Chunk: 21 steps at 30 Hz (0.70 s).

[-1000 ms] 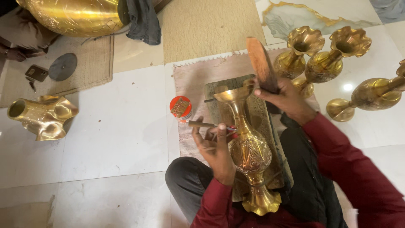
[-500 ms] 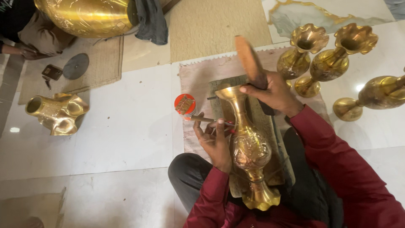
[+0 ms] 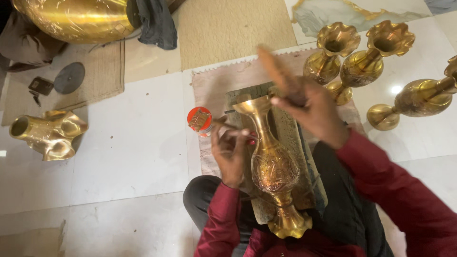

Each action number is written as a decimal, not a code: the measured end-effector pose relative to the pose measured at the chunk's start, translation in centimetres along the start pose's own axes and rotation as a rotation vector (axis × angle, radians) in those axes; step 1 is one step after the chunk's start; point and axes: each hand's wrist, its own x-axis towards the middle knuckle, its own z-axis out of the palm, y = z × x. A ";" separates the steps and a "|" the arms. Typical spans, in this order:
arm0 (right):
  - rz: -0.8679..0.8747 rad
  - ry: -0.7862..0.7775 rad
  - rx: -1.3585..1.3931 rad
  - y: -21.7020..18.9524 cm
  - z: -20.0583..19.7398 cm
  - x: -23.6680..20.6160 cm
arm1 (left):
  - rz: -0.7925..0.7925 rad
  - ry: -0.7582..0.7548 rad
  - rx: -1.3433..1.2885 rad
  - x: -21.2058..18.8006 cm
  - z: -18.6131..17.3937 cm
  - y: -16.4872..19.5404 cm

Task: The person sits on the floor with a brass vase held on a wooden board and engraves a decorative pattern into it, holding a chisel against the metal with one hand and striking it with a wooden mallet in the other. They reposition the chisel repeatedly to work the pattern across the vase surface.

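Note:
A tall engraved brass vase point(image 3: 271, 166) lies along my lap, its mouth pointing away from me. My left hand point(image 3: 231, 150) pinches a thin metal chisel point(image 3: 223, 124) whose tip rests against the vase's neck. My right hand point(image 3: 309, 109) grips a wooden mallet point(image 3: 278, 74), raised and blurred above the vase's mouth. A grey padded board point(image 3: 290, 138) lies under the vase.
A small red-lidded jar point(image 3: 199, 120) stands on the pink mat point(image 3: 214, 85) left of the vase. Three brass vases point(image 3: 362, 57) lie at the right. A brass fitting point(image 3: 47, 133) sits on the tiles at left, a large brass pot point(image 3: 71, 19) at top left.
The mallet in my right hand has swung up and left over the vase's mouth. My left hand keeps the chisel on the neck. The view has shifted slightly.

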 end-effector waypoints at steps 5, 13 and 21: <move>0.416 -0.336 0.044 2.5 -4.5 -1.3 | 0.014 -0.506 0.216 2.8 -0.3 0.8; -0.007 -0.376 -0.366 3.0 -10.5 -4.5 | -0.024 -0.778 0.370 6.1 0.4 2.7; 0.117 -0.288 -0.284 1.9 -12.1 -4.6 | -0.208 -0.756 0.378 5.9 1.0 3.0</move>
